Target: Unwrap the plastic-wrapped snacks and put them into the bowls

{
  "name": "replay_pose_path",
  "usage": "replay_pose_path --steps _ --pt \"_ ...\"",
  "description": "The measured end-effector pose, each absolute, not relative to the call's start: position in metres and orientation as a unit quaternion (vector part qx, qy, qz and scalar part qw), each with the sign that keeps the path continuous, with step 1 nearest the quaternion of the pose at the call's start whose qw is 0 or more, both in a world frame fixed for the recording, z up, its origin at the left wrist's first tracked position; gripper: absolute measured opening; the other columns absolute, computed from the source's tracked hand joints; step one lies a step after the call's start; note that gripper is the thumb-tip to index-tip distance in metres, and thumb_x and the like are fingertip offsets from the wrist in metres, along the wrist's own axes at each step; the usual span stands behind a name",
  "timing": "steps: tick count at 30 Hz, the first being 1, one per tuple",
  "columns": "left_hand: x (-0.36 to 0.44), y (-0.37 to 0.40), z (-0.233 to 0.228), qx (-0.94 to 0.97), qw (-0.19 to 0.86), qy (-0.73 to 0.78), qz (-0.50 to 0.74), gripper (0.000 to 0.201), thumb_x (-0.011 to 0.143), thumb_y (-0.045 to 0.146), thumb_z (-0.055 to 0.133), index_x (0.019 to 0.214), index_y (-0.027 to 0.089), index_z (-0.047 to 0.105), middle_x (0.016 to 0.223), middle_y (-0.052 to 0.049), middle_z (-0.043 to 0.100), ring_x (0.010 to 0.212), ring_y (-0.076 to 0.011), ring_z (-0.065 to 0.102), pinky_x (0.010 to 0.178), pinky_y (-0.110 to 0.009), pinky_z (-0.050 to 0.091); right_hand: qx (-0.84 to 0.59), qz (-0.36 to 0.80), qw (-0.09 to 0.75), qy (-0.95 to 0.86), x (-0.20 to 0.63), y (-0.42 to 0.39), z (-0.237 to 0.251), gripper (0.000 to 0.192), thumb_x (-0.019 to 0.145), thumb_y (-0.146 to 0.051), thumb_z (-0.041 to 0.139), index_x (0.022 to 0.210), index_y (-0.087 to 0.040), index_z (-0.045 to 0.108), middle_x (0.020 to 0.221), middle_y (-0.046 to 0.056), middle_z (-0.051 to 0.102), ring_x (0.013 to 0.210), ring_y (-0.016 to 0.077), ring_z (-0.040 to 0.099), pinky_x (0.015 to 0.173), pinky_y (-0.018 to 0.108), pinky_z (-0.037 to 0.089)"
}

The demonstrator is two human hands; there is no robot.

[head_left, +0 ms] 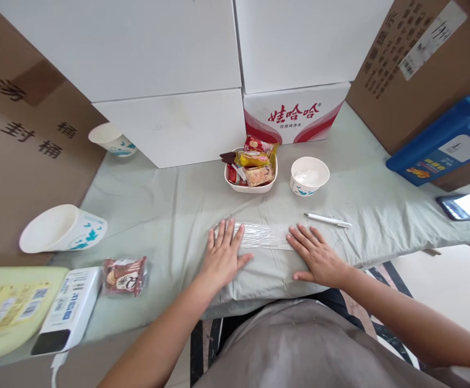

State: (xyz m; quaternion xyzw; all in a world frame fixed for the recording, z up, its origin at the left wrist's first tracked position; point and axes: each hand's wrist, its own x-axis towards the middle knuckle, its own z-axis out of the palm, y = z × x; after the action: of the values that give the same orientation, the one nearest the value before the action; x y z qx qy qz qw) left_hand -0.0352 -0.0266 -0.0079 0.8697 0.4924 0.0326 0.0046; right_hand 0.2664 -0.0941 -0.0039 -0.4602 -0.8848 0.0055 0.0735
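Clear, thin plastic film (259, 235) lay flat on the pale green cloth-covered table (170, 205), at the lower centre of the frame. The left hand (222, 256) pressed its left end, palm down and fingers spread; the right hand (317, 256) lay equally flat at its right end, gripping nothing. The sheet looked light, limp and slippery, likely to cling or crease, so a pinch at a corner or edge seemed the best hold. Just beyond it lay a slim white pen (327, 219). Further up sat a white oval dish of wrapped snacks (251, 168) beside a white paper cup (309, 175).
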Motion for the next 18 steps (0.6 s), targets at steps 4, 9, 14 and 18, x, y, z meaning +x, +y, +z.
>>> replay_pose_path --steps 4,9,14,18 --pt "-0.032 -0.044 0.008 0.849 -0.018 0.521 0.086 0.054 0.095 0.039 0.046 0.141 0.011 0.049 0.149 -0.021 0.04 0.139 -0.0412 0.032 0.107 -0.06 0.032 -0.465 0.01 0.101 -0.88 0.277 -0.125 -0.003 0.076 0.089 -0.06 0.052 0.148 -0.013 0.038 0.148 0.018 0.043 0.135 0.0344 0.036 0.104 0.051 0.033" --pt "0.002 -0.085 0.014 0.901 0.076 0.395 0.162 0.037 0.095 0.027 0.045 0.127 0.015 0.06 0.12 -0.016 0.059 0.112 -0.0302 0.052 0.094 -0.046 0.048 -0.392 0.042 0.188 -0.9 0.267 -0.149 0.004 0.033 0.095 -0.013 0.04 0.117 -0.018 0.063 0.115 0.009 0.068 0.099 0.021 0.056 0.083 0.037 0.042" --pt "0.008 -0.105 0.001 0.928 0.14 0.299 0.174 0.036 0.091 0.031 0.054 0.124 0.019 0.059 0.116 -0.013 0.06 0.113 -0.0299 0.052 0.092 -0.046 0.049 -0.37 0.111 0.238 -0.891 0.257 -0.133 0.047 0.026 0.093 -0.012 0.044 0.106 -0.024 0.064 0.096 0.003 0.071 0.101 0.0201 0.06 0.098 0.045 0.038" --pt "-0.001 -0.104 -0.004 0.92 0.188 0.282 0.199 0.044 0.089 0.028 0.055 0.133 0.021 0.049 0.118 -0.011 0.061 0.116 -0.03 0.053 0.098 -0.049 0.046 -0.393 0.234 0.277 -0.845 0.245 -0.092 0.076 0.015 0.094 -0.02 0.053 0.104 -0.023 0.063 0.088 0.002 0.071 0.086 0.0153 0.065 0.088 0.036 0.048"
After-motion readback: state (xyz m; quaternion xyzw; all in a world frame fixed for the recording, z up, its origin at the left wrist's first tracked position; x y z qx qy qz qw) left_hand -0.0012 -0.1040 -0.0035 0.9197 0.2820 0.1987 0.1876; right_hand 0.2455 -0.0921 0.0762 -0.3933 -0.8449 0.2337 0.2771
